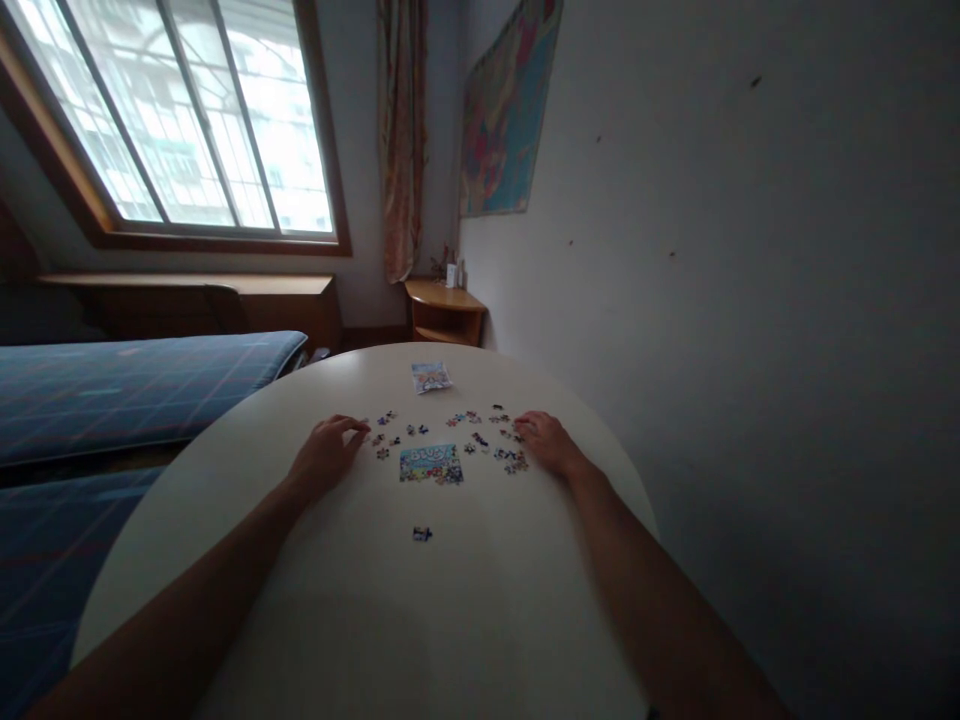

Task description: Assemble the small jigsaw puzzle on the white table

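A partly joined jigsaw puzzle (431, 464), with lettering along its top, lies flat near the middle of the white round table (322, 590). My left hand (334, 445) rests left of it, thumb and forefinger pinched together beside several loose puzzle pieces (382, 453); whatever is between the fingertips is too small to make out. To the right, my right hand (546, 440) lies low with its fingers stretched toward another group of pieces (511, 460), the fingertips at the group's edge. Two pieces that look joined (422, 534) lie alone, nearer to me.
A small picture sheet or packet (431, 377) lies at the table's far side. More loose pieces (465, 418) are scattered behind the puzzle. A blue checked mattress (150, 385) stands to the left, a wall (712, 350) to the right, and a corner cabinet (446, 297) beyond.
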`<state>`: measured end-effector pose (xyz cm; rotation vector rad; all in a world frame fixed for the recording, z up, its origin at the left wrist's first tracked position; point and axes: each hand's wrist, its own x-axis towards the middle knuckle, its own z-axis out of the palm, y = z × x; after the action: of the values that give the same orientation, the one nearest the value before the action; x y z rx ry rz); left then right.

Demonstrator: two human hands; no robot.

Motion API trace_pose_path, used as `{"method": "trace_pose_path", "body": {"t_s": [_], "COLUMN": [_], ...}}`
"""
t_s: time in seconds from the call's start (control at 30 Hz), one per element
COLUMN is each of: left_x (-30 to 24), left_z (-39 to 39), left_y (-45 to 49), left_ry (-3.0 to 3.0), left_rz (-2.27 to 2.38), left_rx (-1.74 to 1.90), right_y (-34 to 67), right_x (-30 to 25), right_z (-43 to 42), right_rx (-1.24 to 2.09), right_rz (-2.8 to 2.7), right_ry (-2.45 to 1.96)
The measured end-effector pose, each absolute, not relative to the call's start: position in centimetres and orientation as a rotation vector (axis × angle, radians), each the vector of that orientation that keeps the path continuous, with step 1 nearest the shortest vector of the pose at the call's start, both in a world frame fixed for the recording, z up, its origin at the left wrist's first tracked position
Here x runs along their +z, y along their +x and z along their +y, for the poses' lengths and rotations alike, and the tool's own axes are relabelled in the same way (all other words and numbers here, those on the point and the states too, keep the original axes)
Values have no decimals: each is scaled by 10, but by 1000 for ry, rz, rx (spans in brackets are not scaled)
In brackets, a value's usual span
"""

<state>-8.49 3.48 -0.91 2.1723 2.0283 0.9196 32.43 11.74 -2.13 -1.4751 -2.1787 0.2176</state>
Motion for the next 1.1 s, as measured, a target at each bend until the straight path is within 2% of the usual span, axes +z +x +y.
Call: {"method": "trace_pose_path", "body": {"t_s": [0.3, 1.1], "left_x": [-18, -17], "left_z": [35, 32], "left_y": [-82, -80], "left_ry": [2377, 2314], "left_rz": [1993, 2065], "left_rx": [726, 651], "right_y": [321, 336], "right_x": [-13, -9], "right_z": [109, 112], "right_rx": [196, 206], "right_rz": [-2157, -1937], "right_ry": [-1472, -1657]}}
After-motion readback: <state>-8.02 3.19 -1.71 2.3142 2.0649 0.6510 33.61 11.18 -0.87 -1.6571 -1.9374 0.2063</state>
